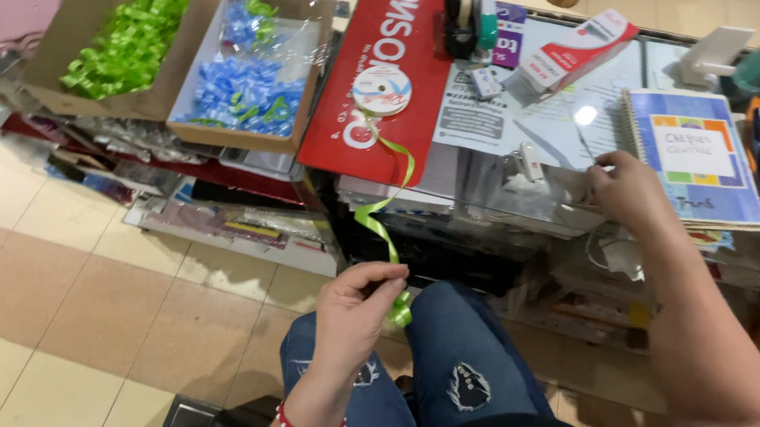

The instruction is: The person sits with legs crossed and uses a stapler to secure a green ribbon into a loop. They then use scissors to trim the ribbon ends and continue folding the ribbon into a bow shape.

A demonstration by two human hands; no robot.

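Left hand (352, 314), fingers pinched together on a green ribbon (379, 218) just above the knees. The ribbon rises up and right from this hand to a spool (381, 90) lying on a red board (364, 141). Right hand (627, 190), beyond the ribbon, rests at the counter (507, 183) edge, fingers curled; whether they grip anything cannot be told. A notebook (699, 155) lies just right of it.

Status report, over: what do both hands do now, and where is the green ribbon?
Left hand pinches green ribbon, running up to spool on red box. Right hand fingering something small at glass counter edge. Nothing blocking ribbon.
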